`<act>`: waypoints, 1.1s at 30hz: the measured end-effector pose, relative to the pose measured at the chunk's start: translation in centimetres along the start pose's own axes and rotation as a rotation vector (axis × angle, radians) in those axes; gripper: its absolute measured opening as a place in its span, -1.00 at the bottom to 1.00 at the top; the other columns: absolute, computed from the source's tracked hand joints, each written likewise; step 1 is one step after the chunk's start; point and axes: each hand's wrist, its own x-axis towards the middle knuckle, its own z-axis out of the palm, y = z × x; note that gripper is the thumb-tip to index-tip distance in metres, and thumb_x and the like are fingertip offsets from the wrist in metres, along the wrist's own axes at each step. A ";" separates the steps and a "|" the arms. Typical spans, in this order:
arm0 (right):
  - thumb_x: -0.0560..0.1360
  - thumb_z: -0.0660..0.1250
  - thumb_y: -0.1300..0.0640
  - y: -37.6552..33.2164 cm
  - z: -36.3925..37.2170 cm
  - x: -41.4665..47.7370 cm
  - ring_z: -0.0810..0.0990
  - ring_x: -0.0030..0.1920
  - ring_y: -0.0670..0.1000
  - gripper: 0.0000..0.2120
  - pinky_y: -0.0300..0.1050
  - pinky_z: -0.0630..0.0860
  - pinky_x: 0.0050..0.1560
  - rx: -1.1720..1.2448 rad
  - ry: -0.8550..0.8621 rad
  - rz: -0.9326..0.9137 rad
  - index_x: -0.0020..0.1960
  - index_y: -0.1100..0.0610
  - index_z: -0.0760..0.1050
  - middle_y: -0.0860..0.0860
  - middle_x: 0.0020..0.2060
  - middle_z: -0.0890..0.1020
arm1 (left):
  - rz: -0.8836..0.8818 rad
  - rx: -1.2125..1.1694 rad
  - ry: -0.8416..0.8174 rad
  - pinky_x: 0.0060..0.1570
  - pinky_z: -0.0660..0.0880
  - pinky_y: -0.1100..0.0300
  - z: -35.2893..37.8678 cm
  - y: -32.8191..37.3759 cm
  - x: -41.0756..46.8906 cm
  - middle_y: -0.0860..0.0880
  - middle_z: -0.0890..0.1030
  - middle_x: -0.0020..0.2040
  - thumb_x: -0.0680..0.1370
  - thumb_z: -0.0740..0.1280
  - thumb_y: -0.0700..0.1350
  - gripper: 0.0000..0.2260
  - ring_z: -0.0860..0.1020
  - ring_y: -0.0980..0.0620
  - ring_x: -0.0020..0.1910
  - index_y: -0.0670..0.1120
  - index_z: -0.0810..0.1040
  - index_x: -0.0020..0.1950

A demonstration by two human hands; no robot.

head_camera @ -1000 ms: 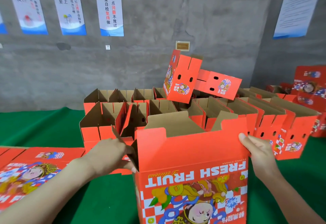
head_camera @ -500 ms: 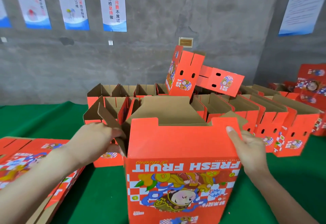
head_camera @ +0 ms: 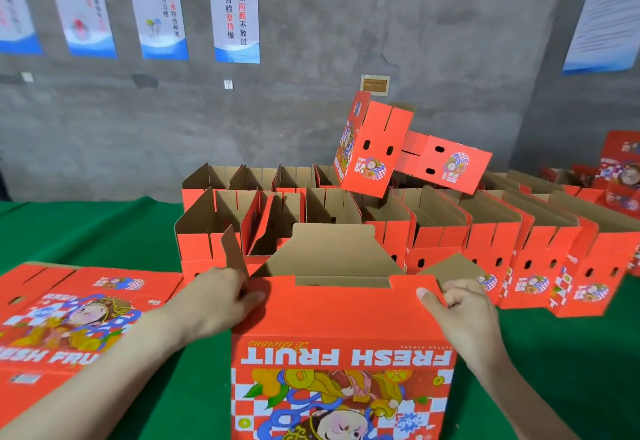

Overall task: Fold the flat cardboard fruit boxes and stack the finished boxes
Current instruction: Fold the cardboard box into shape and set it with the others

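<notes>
Two hands grip the upright box [head_camera: 343, 328] toward the table's [head_camera: 86, 231] near edge, left hand [head_camera: 214, 297] pinching its top left corner, right hand [head_camera: 464, 315] its top right corner.

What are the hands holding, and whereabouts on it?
Both hold the red fruit box: the left hand grips its top left corner, the right hand pinches its top right corner.

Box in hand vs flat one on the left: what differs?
The upright box stands opened out, flaps up; the flat box lies collapsed on the table. The left hand and right hand grip the upright box's top corners; neither grips the flat box. The upright box shows its brown inside; the flat box shows only print. Both share the red FRESH FRUIT artwork.
</notes>
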 end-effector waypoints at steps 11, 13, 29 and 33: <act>0.34 0.55 0.18 -0.2 -1.4 -1.1 0.29 0.38 -0.02 -0.35 -0.23 0.18 0.29 -0.176 -0.132 -0.102 0.35 0.06 0.35 -0.06 0.33 0.27 | -0.113 -0.099 0.029 0.14 0.42 0.19 0.4 3.0 0.0 -0.06 0.43 0.30 0.45 0.43 0.01 -0.66 0.51 -0.03 0.16 -0.05 0.50 0.18; 0.36 0.53 0.19 -0.2 -1.4 -1.1 0.01 0.52 -0.09 -0.26 -0.13 0.08 0.42 -0.193 -0.178 -0.198 0.42 -0.04 0.26 -0.14 0.49 0.05 | -0.112 -0.121 0.020 0.19 0.41 0.18 0.5 3.0 0.0 -0.06 0.39 0.35 0.44 0.44 -0.02 -0.65 0.50 -0.02 0.18 -0.05 0.49 0.19; 0.53 0.27 0.37 -0.6 0.4 2.3 0.43 0.20 -0.25 -0.35 -0.19 0.36 0.25 0.263 -0.221 -0.005 0.49 -0.10 0.20 -0.24 0.25 0.44 | 0.308 -0.052 0.141 0.46 -0.03 0.28 1.5 1.5 -0.1 0.22 -0.21 0.50 0.45 0.38 -0.28 -0.16 -0.05 0.08 0.55 0.14 -0.03 0.54; 0.56 0.21 0.39 -0.5 1.1 2.4 0.39 0.21 -0.20 -0.36 -0.14 0.35 0.26 0.270 -0.215 0.019 0.49 -0.11 0.18 -0.29 0.18 0.40 | 0.467 -0.064 0.099 0.37 0.21 0.28 1.3 1.2 0.0 0.22 0.12 0.50 0.42 0.34 -0.31 -0.04 0.26 0.08 0.42 0.29 -0.23 0.49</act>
